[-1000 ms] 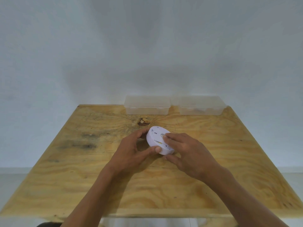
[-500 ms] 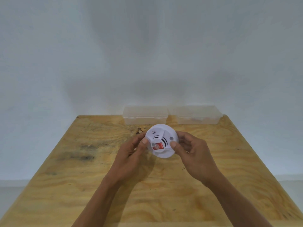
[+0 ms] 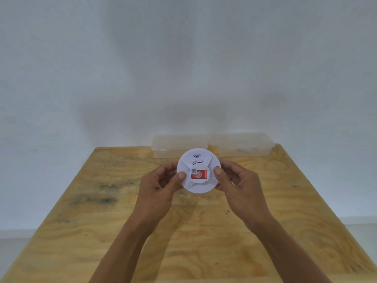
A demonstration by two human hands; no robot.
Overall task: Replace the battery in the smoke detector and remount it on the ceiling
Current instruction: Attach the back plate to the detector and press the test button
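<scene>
A round white smoke detector [image 3: 199, 160] is held up above the wooden table, its front face turned toward me. A red sticker sits on its middle and black arc marks show near its top edge. My left hand [image 3: 161, 187] grips its left rim, thumb on the face. My right hand [image 3: 239, 185] grips the right rim the same way, thumb on the face. The detector's back is hidden.
The wooden table [image 3: 102, 231] fills the lower view, with dark stains on its left side. Two clear plastic lidded boxes, one at centre [image 3: 177, 142] and one to the right [image 3: 242, 144], stand side by side at the far edge against a plain white wall.
The detector went from lying tilted on the table to being lifted and turned face-on to me. Both hands rose with it and shifted to its opposite rims.
</scene>
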